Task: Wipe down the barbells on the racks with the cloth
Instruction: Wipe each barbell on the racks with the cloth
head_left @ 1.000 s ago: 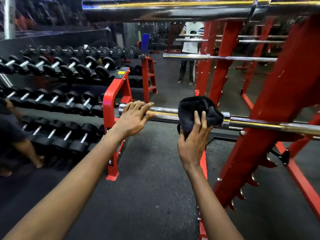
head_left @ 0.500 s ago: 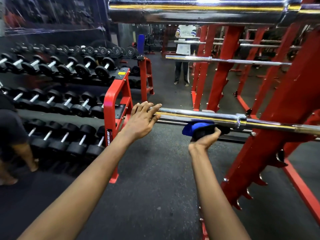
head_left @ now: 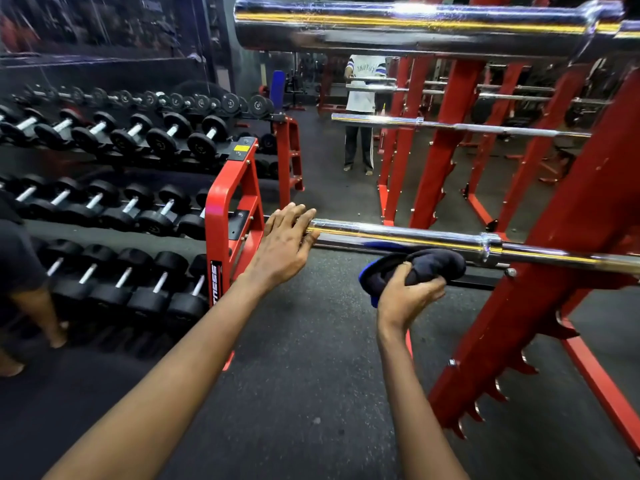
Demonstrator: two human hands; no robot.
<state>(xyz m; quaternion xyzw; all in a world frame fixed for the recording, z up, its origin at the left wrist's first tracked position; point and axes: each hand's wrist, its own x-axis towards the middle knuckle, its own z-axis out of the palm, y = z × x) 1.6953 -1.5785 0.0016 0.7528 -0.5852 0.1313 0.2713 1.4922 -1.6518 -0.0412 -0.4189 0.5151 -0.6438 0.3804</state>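
Note:
A chrome barbell (head_left: 408, 234) lies across the red rack (head_left: 540, 271) at waist height, its sleeve end pointing left. My left hand (head_left: 285, 242) rests on that sleeve end with fingers straight. My right hand (head_left: 407, 296) grips a bunched dark cloth (head_left: 426, 265) with a blue edge, held just under the sleeve, close to the collar. A second chrome barbell (head_left: 408, 24) crosses the top of the view, very near the camera. More barbells (head_left: 460, 125) sit on racks behind.
A red dumbbell rack (head_left: 228, 216) with several rows of black dumbbells (head_left: 131, 206) fills the left side. A person in a white shirt (head_left: 362, 98) stands in the aisle beyond. Another person's arm (head_left: 34, 292) shows at the left edge. The floor is dark rubber.
My right hand with the cloth dropped from over the top of the barbell sleeve to its underside. My left hand stayed on the sleeve end. The view shifted slightly left.

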